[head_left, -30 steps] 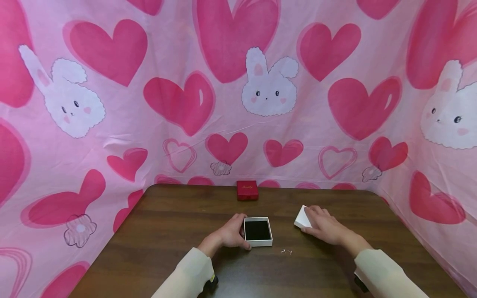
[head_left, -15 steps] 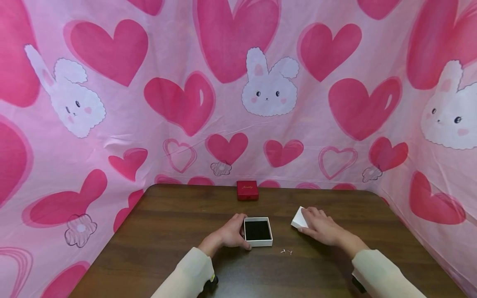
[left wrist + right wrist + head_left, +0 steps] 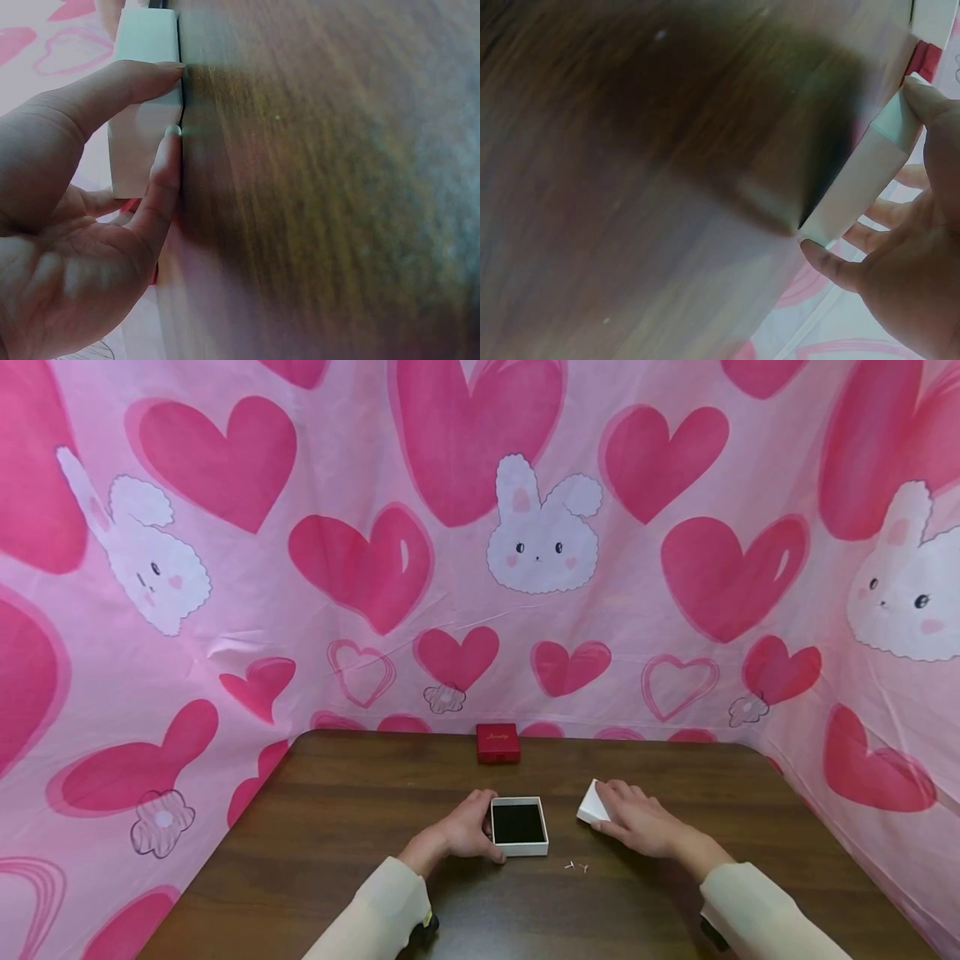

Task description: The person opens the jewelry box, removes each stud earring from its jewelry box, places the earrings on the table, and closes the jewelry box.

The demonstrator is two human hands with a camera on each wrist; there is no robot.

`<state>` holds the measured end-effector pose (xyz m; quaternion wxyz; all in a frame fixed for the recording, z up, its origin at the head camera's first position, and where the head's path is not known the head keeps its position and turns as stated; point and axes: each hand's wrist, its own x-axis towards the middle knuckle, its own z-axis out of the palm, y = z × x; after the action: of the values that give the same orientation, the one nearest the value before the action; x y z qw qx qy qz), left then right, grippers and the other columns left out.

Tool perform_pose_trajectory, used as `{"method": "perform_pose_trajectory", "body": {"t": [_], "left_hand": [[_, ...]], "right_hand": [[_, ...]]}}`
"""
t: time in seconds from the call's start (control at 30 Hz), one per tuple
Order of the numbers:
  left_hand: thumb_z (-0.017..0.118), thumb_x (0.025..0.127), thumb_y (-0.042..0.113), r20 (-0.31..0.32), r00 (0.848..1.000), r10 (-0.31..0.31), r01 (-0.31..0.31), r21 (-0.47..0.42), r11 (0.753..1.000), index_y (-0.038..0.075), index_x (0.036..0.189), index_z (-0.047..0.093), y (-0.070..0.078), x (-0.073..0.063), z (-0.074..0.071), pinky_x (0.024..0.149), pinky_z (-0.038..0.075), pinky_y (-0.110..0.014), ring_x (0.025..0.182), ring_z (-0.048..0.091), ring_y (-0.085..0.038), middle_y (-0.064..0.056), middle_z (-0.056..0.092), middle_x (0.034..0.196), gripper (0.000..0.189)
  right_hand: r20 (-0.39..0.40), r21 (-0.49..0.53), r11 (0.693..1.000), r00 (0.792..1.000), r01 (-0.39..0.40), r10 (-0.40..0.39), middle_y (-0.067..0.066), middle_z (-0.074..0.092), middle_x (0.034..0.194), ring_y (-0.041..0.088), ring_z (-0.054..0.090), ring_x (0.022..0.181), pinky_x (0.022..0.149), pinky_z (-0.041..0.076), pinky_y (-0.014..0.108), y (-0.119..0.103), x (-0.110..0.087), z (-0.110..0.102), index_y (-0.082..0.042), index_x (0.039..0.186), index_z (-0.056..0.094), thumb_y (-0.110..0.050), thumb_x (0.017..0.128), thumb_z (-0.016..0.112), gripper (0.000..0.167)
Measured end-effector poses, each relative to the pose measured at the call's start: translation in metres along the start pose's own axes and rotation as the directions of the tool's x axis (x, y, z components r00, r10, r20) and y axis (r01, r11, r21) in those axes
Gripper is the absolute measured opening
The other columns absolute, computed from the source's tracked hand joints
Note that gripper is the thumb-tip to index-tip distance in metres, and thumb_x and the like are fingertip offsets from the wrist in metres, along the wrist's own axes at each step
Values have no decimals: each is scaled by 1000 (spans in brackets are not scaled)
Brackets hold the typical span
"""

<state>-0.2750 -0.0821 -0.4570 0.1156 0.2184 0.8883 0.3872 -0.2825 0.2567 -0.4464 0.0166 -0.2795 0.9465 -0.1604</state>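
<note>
A square white box [image 3: 519, 850] with a black insert [image 3: 517, 822] sits uncovered on the wooden table. My left hand [image 3: 468, 828] grips its left side. In the left wrist view, the thumb lies along the white wall [image 3: 142, 150] and the fingertips touch it at a corner. Right of the box, my right hand [image 3: 647, 820] holds a white box lid [image 3: 594, 806], turned at an angle. The right wrist view shows the lid's side [image 3: 859, 180] between thumb and fingers, a shadow beneath it. Two tiny pale pieces [image 3: 577, 867], too small to identify, lie in front.
A closed red box [image 3: 498, 743] with gold lettering stands at the table's [image 3: 360, 777] back edge. Behind and at both sides hangs a pink cloth [image 3: 450, 610] with hearts and rabbits.
My right hand has carried the white lid leftward and slightly nearer, closing some of the gap to the white box. The left hand and the box have stayed put.
</note>
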Motion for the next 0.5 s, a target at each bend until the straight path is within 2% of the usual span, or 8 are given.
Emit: {"method": "perform_pose_trajectory", "body": {"t": [0.2,0.5], "left_hand": [[94,66,11,3,1000,-2,2,-2,1000,-3,133,47,1,0,0,85,47,-35,95,49,-20,-9,48,110,83],[94,67,11,0,1000,5,-5,-1,1000,-3,132,47,1,-1,0,85,47,-35,95,50,-20,-9,48,110,82]], "right_hand": [[11,30,1000,1000,7,-8,33,42,148,55,41,134,98,31,79,-6,2,2,6,154,34,-44,101,60,77],[11,35,999,1000,3,-4,29,42,150,53,41,134,99,33,77,-12,5,4,4,156,32,-48,100,61,81]]}}
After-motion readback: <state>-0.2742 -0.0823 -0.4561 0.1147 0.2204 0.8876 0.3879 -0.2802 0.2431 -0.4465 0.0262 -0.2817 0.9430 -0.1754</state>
